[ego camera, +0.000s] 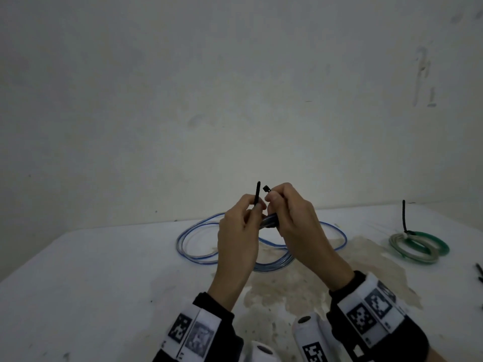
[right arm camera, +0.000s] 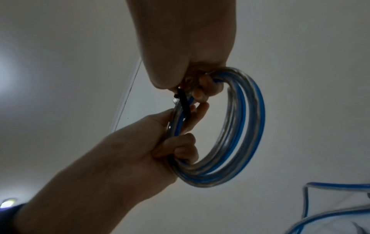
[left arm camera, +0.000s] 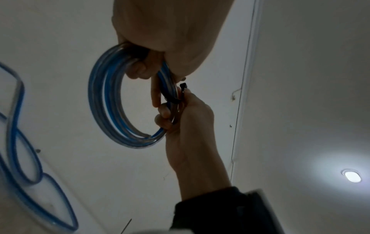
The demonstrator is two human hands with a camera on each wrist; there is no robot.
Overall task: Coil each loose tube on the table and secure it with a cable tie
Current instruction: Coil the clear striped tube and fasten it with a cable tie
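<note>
A coil of clear tube with a blue stripe [ego camera: 269, 222] hangs in the air between both hands. A black cable tie [ego camera: 257, 194] wraps around its strands. My left hand [ego camera: 257, 206] pinches the tie's tail, which points up. My right hand [ego camera: 271, 197] pinches the end with the tie head [ego camera: 266, 188], a small gap away from the tail. In the left wrist view the coil [left arm camera: 112, 102] hangs from my left hand [left arm camera: 140, 69], and the tie [left arm camera: 172, 97] crosses it by my right hand [left arm camera: 164, 114]. The right wrist view shows the coil [right arm camera: 242, 126], the tie [right arm camera: 183, 105] and both hands' lower fingers curled round the strands.
The rest of the blue-striped tube [ego camera: 198, 244] lies in loose loops on the white table [ego camera: 104, 270]. At the right lies a green and whitish coil [ego camera: 418, 245] with a black tie standing up [ego camera: 404, 215]. Spare black ties [ego camera: 479, 270] lie at the right edge. A wall stands behind.
</note>
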